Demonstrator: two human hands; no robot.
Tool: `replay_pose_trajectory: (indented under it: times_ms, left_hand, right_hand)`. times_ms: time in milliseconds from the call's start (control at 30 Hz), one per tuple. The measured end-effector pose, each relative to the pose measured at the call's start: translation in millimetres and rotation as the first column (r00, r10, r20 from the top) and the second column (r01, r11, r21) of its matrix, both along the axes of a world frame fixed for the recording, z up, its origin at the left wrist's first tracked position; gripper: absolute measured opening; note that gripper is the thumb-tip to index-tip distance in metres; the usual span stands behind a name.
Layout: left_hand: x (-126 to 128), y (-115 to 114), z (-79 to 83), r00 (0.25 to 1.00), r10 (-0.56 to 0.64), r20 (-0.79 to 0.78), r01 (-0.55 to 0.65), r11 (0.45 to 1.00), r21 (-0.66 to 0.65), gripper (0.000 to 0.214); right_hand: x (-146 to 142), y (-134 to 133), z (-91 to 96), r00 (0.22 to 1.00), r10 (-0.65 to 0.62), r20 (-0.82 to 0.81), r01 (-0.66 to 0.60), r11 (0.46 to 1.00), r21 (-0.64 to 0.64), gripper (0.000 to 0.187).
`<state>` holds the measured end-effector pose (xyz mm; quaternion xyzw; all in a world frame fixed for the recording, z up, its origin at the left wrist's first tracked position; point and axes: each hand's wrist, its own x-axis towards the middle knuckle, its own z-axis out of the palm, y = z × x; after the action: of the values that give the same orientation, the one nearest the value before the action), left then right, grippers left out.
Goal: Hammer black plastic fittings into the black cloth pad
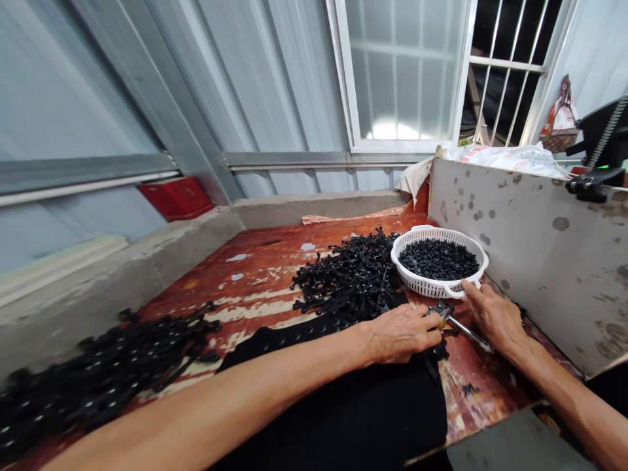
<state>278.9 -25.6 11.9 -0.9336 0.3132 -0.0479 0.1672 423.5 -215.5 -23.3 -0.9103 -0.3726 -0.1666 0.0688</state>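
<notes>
My left hand [405, 333] reaches across from the lower left, palm down, with its fingers curled in. Right at those fingertips is a small tool with a yellowish part and a shiny metal rod [468, 331]; what exactly the fingers hold is hidden. My right hand [495, 320] stretches its fingers to the near handle of a round white plastic basket [426, 286]. Small black pieces [439, 260] fill the basket. A heap of black stalked plastic parts [350, 271] lies left of it. Black cloth [343, 405] spreads under my left forearm.
Another heap of black parts [98, 373] lies at the left on the worn red tabletop [265, 252]. A spotted grey panel [530, 229] stands along the right, with a black spring-arm clamp [596, 186] on it. A red box [176, 198] sits at the wall ledge.
</notes>
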Motion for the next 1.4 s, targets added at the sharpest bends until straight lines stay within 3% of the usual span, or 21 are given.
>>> replay_pose_trajectory:
  times_ms: [133, 233, 400, 533, 667, 767, 900, 1033, 1100, 1233, 1300, 1400]
  left_hand:
    - [7, 3, 0.4, 1.0, 0.012, -0.017, -0.013, 1.0, -0.022, 0.031]
    - [13, 2, 1.7, 0.999, 0.028, -0.042, -0.029, 0.999, -0.046, 0.04]
    - [16, 3, 2.6, 0.995, 0.043, -0.087, -0.052, 0.994, -0.1, 0.05]
    - [10, 3, 14.8, 0.987, 0.111, -0.12, -0.12, 0.99, -0.068, 0.052]
    - [4, 4, 32.7, 0.959, 0.215, -0.185, -0.231, 0.971, -0.066, 0.05]
    - [-2, 10, 38.5, 0.942, 0.271, -0.197, -0.304, 0.938, -0.166, 0.045]
    - [-10, 17, 33.0, 0.925, 0.339, -0.17, -0.379, 0.825, -0.419, 0.045]
    - [-16, 17, 21.7, 0.91, 0.373, -0.181, -0.405, 0.703, -0.584, 0.037]
    - [-18, 15, 17.3, 0.904, 0.377, -0.202, -0.408, 0.621, -0.669, 0.031]
    - [-18, 12, 13.8, 0.878, 0.363, -0.313, -0.446, 0.383, -0.809, 0.02]
    - [-15, 8, 14.6, 0.866, 0.325, -0.38, -0.472, 0.281, -0.836, 0.021]
    - [-10, 1, 17.3, 0.855, 0.262, -0.447, -0.502, 0.208, -0.839, 0.018]
  right_hand:
    - [28, 2, 1.6, 0.998, -0.012, -0.061, 0.014, 0.999, 0.031, 0.033]
    - [32, 1, -1.9, 0.998, -0.013, -0.054, 0.017, 0.998, 0.065, 0.033]
    - [-10, -5, -12.0, 0.998, -0.05, 0.034, 0.047, 0.995, 0.088, 0.036]
    - [-44, -13, -15.2, 0.996, 0.071, 0.053, -0.072, 0.997, 0.014, 0.028]
    - [-50, -17, -16.4, 0.991, 0.127, 0.039, -0.128, 0.992, 0.017, 0.026]
    - [-51, -16, -16.5, 0.989, 0.143, 0.023, -0.145, 0.985, 0.094, 0.032]
    - [-65, -8, -18.7, 0.952, 0.299, -0.063, -0.281, 0.939, 0.198, 0.034]
    - [-78, -2, -25.2, 0.869, 0.459, -0.183, -0.383, 0.86, 0.338, 0.029]
    - [-80, -1, -26.0, 0.843, 0.488, -0.227, -0.355, 0.821, 0.448, 0.026]
    - [-81, 5, -16.4, 0.8, 0.513, -0.311, -0.202, 0.719, 0.665, 0.028]
    - [-84, 10, -7.6, 0.742, 0.554, -0.376, -0.131, 0.671, 0.73, 0.03]
    - [-93, 16, 5.2, 0.631, 0.625, -0.459, -0.022, 0.606, 0.795, 0.036]
